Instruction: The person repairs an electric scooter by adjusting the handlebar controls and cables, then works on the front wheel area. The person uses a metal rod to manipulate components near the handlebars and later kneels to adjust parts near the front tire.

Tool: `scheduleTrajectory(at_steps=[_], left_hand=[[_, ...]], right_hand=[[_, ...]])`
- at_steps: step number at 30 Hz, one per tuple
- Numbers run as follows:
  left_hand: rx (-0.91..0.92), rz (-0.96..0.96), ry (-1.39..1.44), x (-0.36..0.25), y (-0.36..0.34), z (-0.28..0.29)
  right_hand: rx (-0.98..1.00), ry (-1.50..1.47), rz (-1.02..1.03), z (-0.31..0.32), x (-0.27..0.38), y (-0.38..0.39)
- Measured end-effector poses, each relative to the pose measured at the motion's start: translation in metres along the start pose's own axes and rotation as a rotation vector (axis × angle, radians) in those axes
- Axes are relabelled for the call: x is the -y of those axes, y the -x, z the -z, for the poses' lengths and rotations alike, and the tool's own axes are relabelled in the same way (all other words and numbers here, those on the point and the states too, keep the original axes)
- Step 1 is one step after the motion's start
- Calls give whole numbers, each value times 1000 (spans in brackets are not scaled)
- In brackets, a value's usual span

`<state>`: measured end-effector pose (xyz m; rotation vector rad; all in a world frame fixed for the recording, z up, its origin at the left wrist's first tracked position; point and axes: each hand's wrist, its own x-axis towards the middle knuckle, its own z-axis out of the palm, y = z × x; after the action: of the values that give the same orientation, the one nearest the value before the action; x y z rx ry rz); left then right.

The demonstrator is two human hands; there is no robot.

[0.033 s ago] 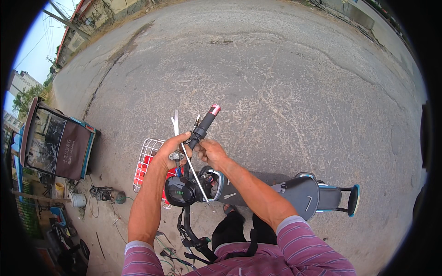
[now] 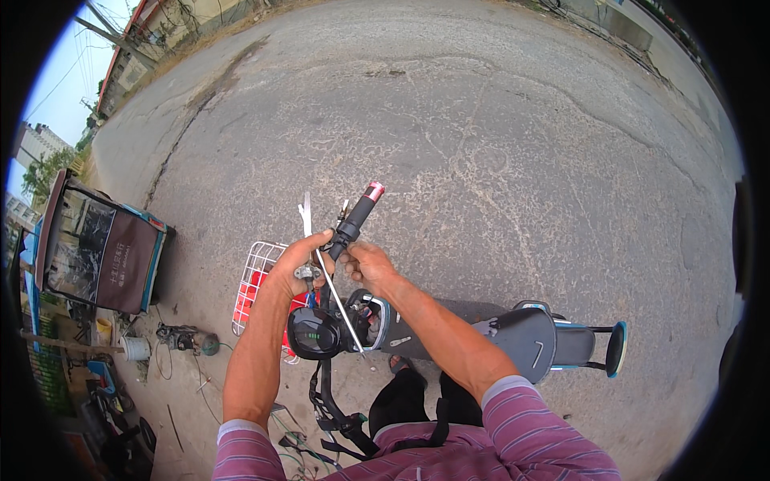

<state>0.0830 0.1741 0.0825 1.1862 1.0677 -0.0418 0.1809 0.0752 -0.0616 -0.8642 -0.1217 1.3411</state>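
An electric scooter stands in front of me, its handlebar (image 2: 358,218) pointing up and away, with a black grip ending in a pink-red cap. My left hand (image 2: 301,263) is closed around the inner end of the bar, thumb on top by the black control housing. Close beside it on the right, my right hand (image 2: 370,267) has its fingers curled together; what they pinch is hidden. A thin pale rod (image 2: 342,306) runs from my left hand down past the black dashboard (image 2: 314,333). A white forked strip (image 2: 305,213) sticks up beyond that hand.
A white wire basket (image 2: 255,276) with red contents is at the scooter's front. Its dark seat (image 2: 523,345) extends right. A brown-covered three-wheeler (image 2: 112,248) stands left, near a compressor-like machine (image 2: 184,338), a white bucket (image 2: 136,348) and loose cables on the ground.
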Motion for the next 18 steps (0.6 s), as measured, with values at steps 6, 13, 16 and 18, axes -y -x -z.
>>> scheduleTrajectory(at_steps=[6, 13, 16, 18], left_hand=[[-25, -9, 4, 1, 1, 0], [-7, 7, -40, 1, 0, 0], [24, -1, -35, 1, -1, 0], [44, -5, -37, 3, -3, 4]], right_hand=[[-44, -30, -11, -9, 8, 9], [-11, 48, 6, -1, -3, -2], [-28, 41, 43, -3, 0, 2], [-42, -6, -3, -8, 8, 8]])
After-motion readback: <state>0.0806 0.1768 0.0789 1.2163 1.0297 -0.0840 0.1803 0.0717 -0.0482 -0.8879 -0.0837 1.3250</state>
